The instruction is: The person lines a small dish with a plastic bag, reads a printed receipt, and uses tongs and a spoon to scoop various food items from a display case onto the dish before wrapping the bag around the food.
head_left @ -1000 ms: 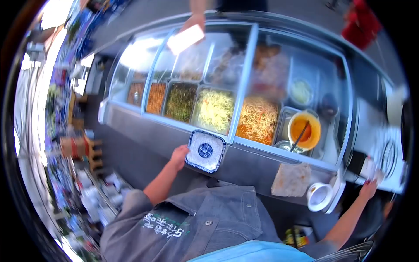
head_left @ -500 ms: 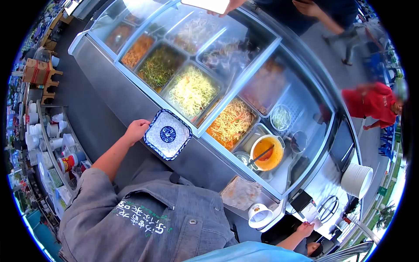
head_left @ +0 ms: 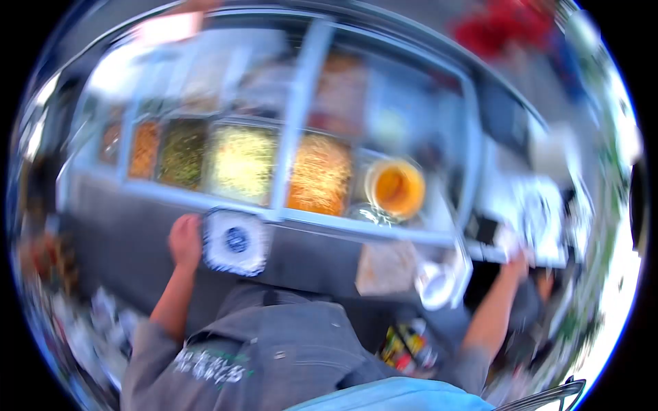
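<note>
The view is smeared by motion. My left hand (head_left: 185,241) is closed at the left edge of a square white plate (head_left: 237,241) with a blue rim and a blue centre pattern; the plate holds no food. Far to the right, my right hand (head_left: 519,263) is closed on something white and thin (head_left: 508,241), like paper or tissue, beside a black box (head_left: 482,229). Behind the plate, a glass-fronted case holds shredded pale food (head_left: 243,163), orange noodle-like strands (head_left: 320,175), dark green food (head_left: 182,152) and a bowl of orange sauce (head_left: 397,188).
On the steel counter (head_left: 308,257) lie a beige cloth-like sheet (head_left: 385,268) and a white round container (head_left: 436,284). Across the case, a person's hand (head_left: 199,5) holds a bright flat object (head_left: 166,29). A person in red (head_left: 504,26) is farther back.
The camera view has swung, shifting and turning the case. My left hand remains at the plate's edge and my right hand still holds the white thing.
</note>
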The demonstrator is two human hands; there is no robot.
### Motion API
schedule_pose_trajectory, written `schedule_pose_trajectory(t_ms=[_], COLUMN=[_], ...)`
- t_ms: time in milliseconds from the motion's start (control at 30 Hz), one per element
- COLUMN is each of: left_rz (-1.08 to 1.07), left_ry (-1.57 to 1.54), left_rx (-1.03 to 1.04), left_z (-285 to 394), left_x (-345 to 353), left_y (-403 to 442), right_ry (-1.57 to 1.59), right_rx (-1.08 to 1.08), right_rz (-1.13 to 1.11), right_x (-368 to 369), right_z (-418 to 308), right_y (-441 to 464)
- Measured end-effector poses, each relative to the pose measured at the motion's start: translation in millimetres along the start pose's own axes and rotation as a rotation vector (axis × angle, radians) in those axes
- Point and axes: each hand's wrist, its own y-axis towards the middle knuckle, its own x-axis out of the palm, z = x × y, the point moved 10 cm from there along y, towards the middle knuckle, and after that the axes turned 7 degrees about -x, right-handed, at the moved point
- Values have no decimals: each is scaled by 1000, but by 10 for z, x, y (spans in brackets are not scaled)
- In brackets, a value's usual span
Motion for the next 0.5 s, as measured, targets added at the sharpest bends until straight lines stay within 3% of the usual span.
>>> schedule_pose_trajectory(t_ms=[33,200,300,500], left_rz=[-61,-205,-232,-376], left_ry=[-244,-296,-280,-228], left_rx=[-84,-43,-28,103], left_z=[-312,-27,392,1369], left_x=[173,456,591,1548], left_y=[62,-35,-351,-944], right_ry=[-63,-192,-217,-164], right_rx=[-86,-273,-265,-278], right_rz=[80,347,352,357], right_x=[48,540,533,365], right_z=[-133,-515,-481,-537], right_y=[-235,-784,-718,-586])
